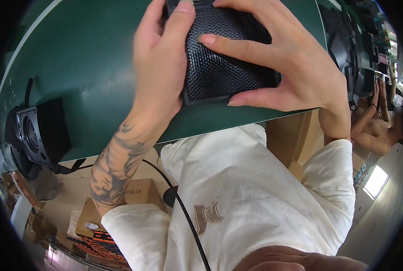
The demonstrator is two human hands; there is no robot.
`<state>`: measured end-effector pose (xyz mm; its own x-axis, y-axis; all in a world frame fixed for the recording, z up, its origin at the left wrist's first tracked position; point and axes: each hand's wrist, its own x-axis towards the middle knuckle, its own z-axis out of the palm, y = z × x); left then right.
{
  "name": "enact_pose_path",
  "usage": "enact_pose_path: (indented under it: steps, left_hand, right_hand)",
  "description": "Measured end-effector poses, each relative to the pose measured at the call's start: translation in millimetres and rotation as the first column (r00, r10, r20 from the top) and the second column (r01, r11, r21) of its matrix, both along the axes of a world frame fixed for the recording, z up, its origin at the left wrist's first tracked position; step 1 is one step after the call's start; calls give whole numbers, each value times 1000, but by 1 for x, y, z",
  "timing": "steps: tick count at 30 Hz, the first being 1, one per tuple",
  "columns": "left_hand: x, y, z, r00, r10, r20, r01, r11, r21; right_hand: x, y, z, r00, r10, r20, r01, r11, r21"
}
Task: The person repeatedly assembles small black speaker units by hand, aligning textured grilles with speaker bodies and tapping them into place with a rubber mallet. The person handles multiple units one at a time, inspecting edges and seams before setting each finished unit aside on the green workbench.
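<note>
A black speaker box with a shiny mesh grille [217, 74] lies near the front edge of the green table, its grille facing up. Against its left side rests my left hand [160, 63], fingers wrapped round the edge and thumb on the far left corner. My right hand [296, 61] spans the grille from the right. Its thumb presses by the near edge, the index finger lies across the mesh, and another fingertip reaches the far edge. The speaker's underside and right side are hidden by my hand and the grille.
Another black speaker [43, 131], its round cone showing, stands at the table's left end. A black cable [183, 203] runs across my white shirt. Cardboard boxes [142, 192] sit below on the left. Black panels [341, 49] are piled at the right, and another person [375, 122] is beyond.
</note>
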<state>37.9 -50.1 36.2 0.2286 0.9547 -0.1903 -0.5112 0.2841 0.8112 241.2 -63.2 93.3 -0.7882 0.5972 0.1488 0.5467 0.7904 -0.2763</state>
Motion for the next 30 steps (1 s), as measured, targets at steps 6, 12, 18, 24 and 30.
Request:
enact_pose_path:
  steps: [6, 12, 18, 24, 30]
  left_hand:
    - [6, -2, 0, 1000, 8, -22, -6, 998, 64]
    - [7, 2, -3, 992, 50, -115, -40, 996, 85]
    - [-38, 13, -16, 950, -269, 156, 259, 963, 78]
    - [-47, 7, -28, 929, -322, -179, 366, 868, 335]
    - [-43, 1, -40, 869, 54, -492, 199, 873, 445]
  right_hand:
    - [1, 1, -14, 997, 18, -78, -15, 999, 43]
    - [0, 7, -26, 992, 45, -122, -35, 996, 79]
    - [-7, 2, -4, 992, 25, -125, -26, 1000, -5]
    - [2, 5, -20, 994, 7, -111, -8, 1000, -12]
    - [14, 10, 8, 960, -275, 56, 279, 958, -73]
